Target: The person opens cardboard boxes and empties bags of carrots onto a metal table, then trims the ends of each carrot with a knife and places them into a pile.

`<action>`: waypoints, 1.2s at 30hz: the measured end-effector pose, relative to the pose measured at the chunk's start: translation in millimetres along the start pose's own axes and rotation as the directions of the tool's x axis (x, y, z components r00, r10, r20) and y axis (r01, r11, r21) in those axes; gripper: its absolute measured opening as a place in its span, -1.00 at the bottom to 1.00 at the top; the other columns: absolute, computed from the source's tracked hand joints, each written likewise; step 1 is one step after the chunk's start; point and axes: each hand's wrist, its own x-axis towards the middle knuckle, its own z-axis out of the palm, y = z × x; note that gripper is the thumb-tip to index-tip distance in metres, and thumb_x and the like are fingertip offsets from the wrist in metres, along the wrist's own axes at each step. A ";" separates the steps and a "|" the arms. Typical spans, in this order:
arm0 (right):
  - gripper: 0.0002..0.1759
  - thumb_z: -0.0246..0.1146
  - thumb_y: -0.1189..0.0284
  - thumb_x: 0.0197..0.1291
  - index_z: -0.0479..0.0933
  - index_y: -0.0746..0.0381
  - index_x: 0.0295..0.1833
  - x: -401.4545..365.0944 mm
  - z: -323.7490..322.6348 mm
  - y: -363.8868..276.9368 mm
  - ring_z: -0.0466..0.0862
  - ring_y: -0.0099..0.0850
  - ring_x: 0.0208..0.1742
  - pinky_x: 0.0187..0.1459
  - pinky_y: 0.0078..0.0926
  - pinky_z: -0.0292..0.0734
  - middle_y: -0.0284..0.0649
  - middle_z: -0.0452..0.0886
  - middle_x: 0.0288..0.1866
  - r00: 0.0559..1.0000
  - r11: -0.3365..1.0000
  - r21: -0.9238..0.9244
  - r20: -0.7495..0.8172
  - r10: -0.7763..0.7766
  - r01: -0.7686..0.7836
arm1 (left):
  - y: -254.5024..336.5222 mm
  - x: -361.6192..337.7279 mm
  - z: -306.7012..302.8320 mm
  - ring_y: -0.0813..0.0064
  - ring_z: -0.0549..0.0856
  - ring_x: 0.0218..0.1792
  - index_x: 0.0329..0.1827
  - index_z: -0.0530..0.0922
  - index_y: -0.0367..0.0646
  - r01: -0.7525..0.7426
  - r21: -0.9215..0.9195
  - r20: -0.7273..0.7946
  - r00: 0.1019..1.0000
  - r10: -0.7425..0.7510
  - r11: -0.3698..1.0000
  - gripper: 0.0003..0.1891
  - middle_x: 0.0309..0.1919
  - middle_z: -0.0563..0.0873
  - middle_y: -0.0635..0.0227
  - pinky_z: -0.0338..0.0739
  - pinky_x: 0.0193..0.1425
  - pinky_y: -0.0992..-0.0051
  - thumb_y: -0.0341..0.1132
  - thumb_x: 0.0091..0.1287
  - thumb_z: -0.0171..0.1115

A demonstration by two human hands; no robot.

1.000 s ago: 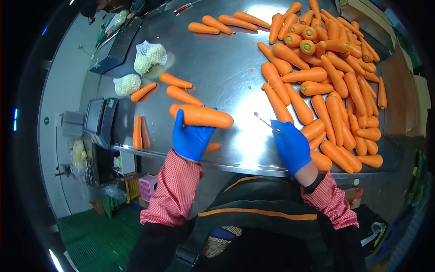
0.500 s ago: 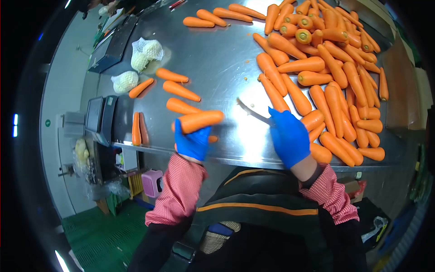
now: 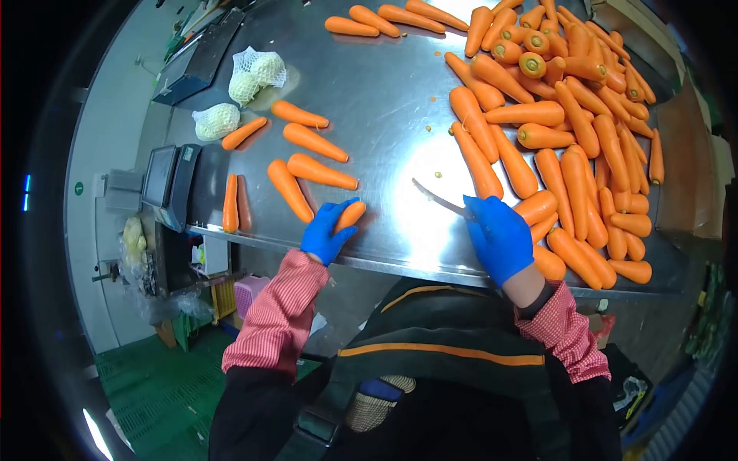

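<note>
My left hand (image 3: pixel 323 237), in a blue glove, has its fingers wrapped round a short carrot (image 3: pixel 351 216) near the table's front edge. Just beyond it lie a slanted carrot (image 3: pixel 289 190) and another carrot (image 3: pixel 323 171), with two more carrots further back. My right hand (image 3: pixel 501 240), also gloved in blue, grips a thin curved knife (image 3: pixel 440 198); its handle is hidden in the fist and the blade points left over the metal table (image 3: pixel 384 127). Right beside this hand is a carrot (image 3: pixel 536 207) at the edge of the big heap.
A large heap of carrots (image 3: pixel 569 123) covers the right side. Several carrots (image 3: pixel 400 17) lie at the back. On the left are pale produce in white netting (image 3: pixel 256 75), a netted piece (image 3: pixel 217 121) and a scale (image 3: pixel 171 184). Small trimmed bits (image 3: pixel 438 174) dot the metal.
The carrot that my left hand held raised now appears laid on the table at the left. That hand has moved down onto a shorter carrot. My right hand still holds the knife.
</note>
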 end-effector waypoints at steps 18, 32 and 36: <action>-0.87 0.18 0.37 0.23 0.55 0.16 -0.19 12.4 -2.3 24.1 0.64 -0.17 -0.41 -0.46 -0.29 0.55 -0.12 0.59 -0.40 0.978 0.969 -0.217 0.145 0.151 -0.118 | 121.7 -4.4 -26.3 0.32 0.57 0.09 0.26 0.49 -0.15 -0.093 -0.521 0.057 0.988 0.143 0.849 -0.49 0.05 0.60 0.20 0.42 0.23 0.40 -0.54 0.20 0.31; -0.81 0.22 0.37 0.21 0.57 0.17 -0.08 -32.4 -38.2 33.7 0.63 -0.15 -0.29 -0.30 -0.25 0.53 -0.16 0.60 -0.34 0.952 0.952 0.040 -0.011 0.305 -0.304 | 140.0 138.2 98.0 0.16 0.19 0.48 0.37 0.37 0.35 -0.612 0.487 0.262 0.783 0.565 0.623 -0.47 0.43 0.29 0.31 0.04 0.49 -0.06 -0.21 0.30 0.14; -0.80 0.20 0.39 0.24 0.59 0.19 -0.05 -54.4 -45.2 51.4 0.66 -0.13 -0.22 -0.19 -0.27 0.56 -0.13 0.63 -0.27 0.895 0.901 0.145 -0.130 0.426 -0.408 | 148.7 171.3 118.6 0.17 0.24 0.46 0.33 0.40 0.28 -0.742 0.528 0.331 0.627 0.705 0.413 -0.51 0.41 0.33 0.31 0.06 0.49 -0.03 -0.22 0.30 0.16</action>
